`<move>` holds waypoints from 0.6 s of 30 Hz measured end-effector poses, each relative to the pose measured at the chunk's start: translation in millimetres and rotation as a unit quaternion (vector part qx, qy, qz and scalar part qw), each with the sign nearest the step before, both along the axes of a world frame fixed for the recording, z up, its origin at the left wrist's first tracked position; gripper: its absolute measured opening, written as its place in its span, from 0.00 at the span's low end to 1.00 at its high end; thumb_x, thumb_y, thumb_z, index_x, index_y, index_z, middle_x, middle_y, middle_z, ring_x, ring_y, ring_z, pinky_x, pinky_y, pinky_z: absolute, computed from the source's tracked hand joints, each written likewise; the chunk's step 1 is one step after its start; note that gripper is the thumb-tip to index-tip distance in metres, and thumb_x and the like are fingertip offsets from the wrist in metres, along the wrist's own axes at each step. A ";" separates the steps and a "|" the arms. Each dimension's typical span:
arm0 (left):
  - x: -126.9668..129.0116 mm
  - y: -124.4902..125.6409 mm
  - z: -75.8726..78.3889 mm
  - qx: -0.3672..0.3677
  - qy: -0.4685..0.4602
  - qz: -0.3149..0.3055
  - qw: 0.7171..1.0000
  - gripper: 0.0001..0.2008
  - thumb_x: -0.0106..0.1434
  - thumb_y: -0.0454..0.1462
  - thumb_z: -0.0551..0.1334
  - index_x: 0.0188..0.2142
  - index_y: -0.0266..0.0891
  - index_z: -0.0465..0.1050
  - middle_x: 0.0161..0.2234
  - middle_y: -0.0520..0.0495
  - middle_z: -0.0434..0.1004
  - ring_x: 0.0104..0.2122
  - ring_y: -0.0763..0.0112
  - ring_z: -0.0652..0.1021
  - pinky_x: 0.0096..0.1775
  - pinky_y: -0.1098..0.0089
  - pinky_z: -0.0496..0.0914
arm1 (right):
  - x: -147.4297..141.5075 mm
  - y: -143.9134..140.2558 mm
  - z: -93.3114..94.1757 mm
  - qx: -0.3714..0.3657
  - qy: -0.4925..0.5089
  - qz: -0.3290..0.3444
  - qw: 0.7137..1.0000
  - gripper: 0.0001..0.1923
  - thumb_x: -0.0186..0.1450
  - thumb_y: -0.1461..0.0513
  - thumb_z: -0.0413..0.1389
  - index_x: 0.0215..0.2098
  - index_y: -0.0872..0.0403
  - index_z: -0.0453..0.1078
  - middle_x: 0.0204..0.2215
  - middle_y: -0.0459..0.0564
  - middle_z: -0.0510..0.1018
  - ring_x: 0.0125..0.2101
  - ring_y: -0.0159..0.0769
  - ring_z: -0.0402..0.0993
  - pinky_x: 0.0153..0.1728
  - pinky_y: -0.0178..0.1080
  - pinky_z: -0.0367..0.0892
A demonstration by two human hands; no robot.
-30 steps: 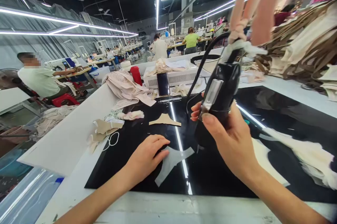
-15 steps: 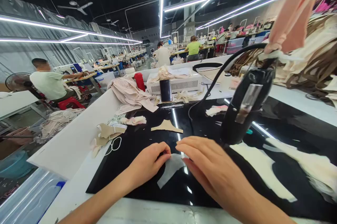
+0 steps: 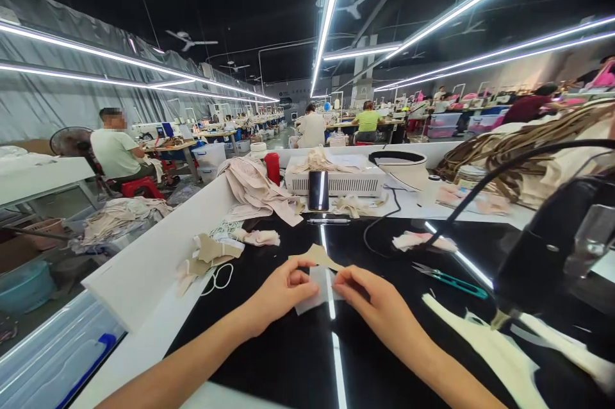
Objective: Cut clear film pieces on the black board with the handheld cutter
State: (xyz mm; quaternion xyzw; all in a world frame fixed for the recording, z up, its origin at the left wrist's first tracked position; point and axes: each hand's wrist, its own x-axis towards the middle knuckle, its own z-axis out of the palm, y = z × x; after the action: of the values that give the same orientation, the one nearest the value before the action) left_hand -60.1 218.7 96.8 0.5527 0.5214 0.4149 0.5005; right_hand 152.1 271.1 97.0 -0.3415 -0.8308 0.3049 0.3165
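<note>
A small sheer white piece of fabric (image 3: 319, 288) is held between my two hands, low over the glossy black work surface (image 3: 278, 358). My left hand (image 3: 283, 293) pinches its left edge between thumb and curled fingers. On its right edge, the fingertips of my right hand (image 3: 377, 303) are closed in a pinch. Just beyond the sheer piece lies a beige cut fabric piece (image 3: 314, 254), partly covered by my fingers. It cannot be made out whether the two pieces touch.
At the right hangs a black corded tool (image 3: 538, 255), close to teal thread snips (image 3: 456, 284) and cream cut pieces (image 3: 480, 342). Fabric scraps (image 3: 211, 252) lie left. A phone (image 3: 318, 191) leans against a white vented box (image 3: 355, 184). People sit at sewing machines further off.
My right hand has gone from flat, raised fingers to a pinch on the sheer piece. The piece has moved up toward the beige one. The view has shifted, and the black tool appears further right.
</note>
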 end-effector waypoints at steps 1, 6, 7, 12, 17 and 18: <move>-1.3 5.4 -1.5 0.002 -0.003 0.009 1.000 0.25 0.61 0.45 0.65 0.54 0.39 0.64 0.36 0.49 0.76 0.35 0.68 0.80 0.39 0.68 0.71 | -2.6 4.7 -0.6 0.005 0.002 -0.012 1.000 0.10 0.71 0.58 0.51 0.33 0.50 0.70 0.28 0.44 0.75 0.30 0.36 0.71 0.33 0.36 0.64; -11.2 45.8 -5.0 0.040 0.054 0.065 0.996 0.21 0.61 0.43 0.63 0.51 0.38 0.65 0.33 0.51 0.73 0.29 0.71 0.76 0.33 0.70 0.71 | -18.3 33.5 -4.9 0.032 -0.001 -0.064 0.997 0.11 0.70 0.56 0.50 0.35 0.49 0.72 0.32 0.47 0.78 0.33 0.39 0.74 0.36 0.38 0.66; -13.4 54.6 -5.0 0.051 0.077 0.073 0.993 0.19 0.61 0.42 0.63 0.51 0.38 0.65 0.32 0.52 0.73 0.27 0.72 0.75 0.31 0.71 0.70 | -21.8 39.4 -6.0 0.039 -0.007 -0.072 0.997 0.12 0.70 0.56 0.50 0.35 0.49 0.72 0.32 0.47 0.79 0.34 0.39 0.74 0.37 0.39 0.66; -20.0 81.0 -2.2 0.119 0.224 0.088 0.963 0.12 0.63 0.37 0.63 0.47 0.39 0.69 0.30 0.54 0.72 0.28 0.72 0.73 0.36 0.68 0.69 | -34.4 58.5 -15.0 0.070 -0.065 -0.118 0.988 0.11 0.70 0.58 0.49 0.35 0.51 0.72 0.33 0.49 0.79 0.36 0.42 0.75 0.38 0.41 0.65; -17.2 78.4 -3.6 0.156 0.362 0.055 0.917 0.10 0.67 0.36 0.63 0.48 0.37 0.72 0.34 0.51 0.75 0.35 0.66 0.76 0.45 0.60 0.71 | -37.0 56.7 -24.9 0.110 -0.135 -0.129 0.976 0.11 0.71 0.61 0.49 0.36 0.53 0.73 0.34 0.49 0.78 0.37 0.41 0.75 0.38 0.40 0.65; -16.4 77.5 -4.8 0.158 0.382 0.052 0.909 0.10 0.69 0.37 0.63 0.48 0.37 0.72 0.35 0.50 0.75 0.36 0.66 0.77 0.45 0.59 0.71 | -37.4 55.6 -26.2 0.118 -0.147 -0.130 0.973 0.11 0.71 0.62 0.49 0.36 0.53 0.73 0.34 0.50 0.78 0.37 0.41 0.74 0.38 0.40 0.65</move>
State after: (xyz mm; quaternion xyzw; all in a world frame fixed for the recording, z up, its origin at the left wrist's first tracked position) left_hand -76.5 296.2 92.0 0.7133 0.6280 0.2744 0.1468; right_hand 114.7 326.7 70.7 -0.4476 -0.8469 0.1074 0.2662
